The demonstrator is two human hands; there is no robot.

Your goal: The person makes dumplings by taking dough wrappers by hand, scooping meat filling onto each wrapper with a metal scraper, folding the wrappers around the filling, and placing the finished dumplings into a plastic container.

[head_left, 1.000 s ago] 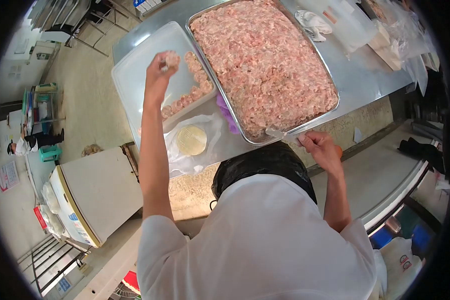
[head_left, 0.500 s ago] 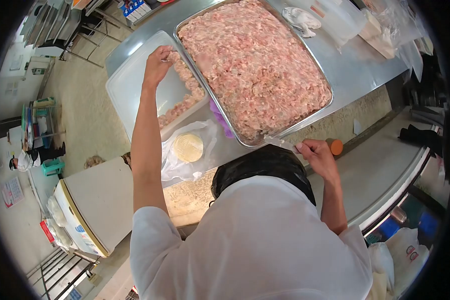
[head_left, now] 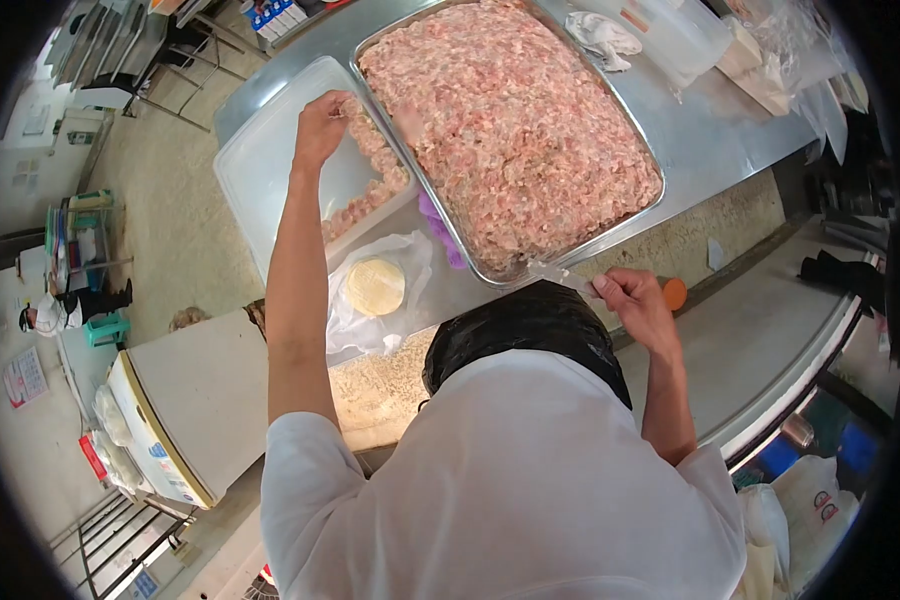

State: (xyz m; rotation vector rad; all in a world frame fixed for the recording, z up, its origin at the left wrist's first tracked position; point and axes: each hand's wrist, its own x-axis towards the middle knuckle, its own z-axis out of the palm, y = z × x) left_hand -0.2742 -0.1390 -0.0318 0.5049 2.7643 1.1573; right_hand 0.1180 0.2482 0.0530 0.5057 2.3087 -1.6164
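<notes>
My left hand reaches over a translucent white plastic tray, fingers pinched together at the row of small meat-filled dumplings along the tray's right and near sides. What sits between those fingertips is too small to make out. In my right hand is a thin, flat spatula, its blade smeared and held at the near edge of a large metal tray. Ground meat filling fills that metal tray. A stack of round pale wrappers lies on a plastic bag between both trays and my body.
A crumpled white cloth, a clear plastic box and plastic bags occupy the far right of the metal table. Something purple pokes out between the trays. An orange-topped cylinder stands beside my right hand. Another person is far left.
My left hand has shifted very slightly while staying over the dumplings. My right hand has lifted a little with the spatula. The trays stay put.
</notes>
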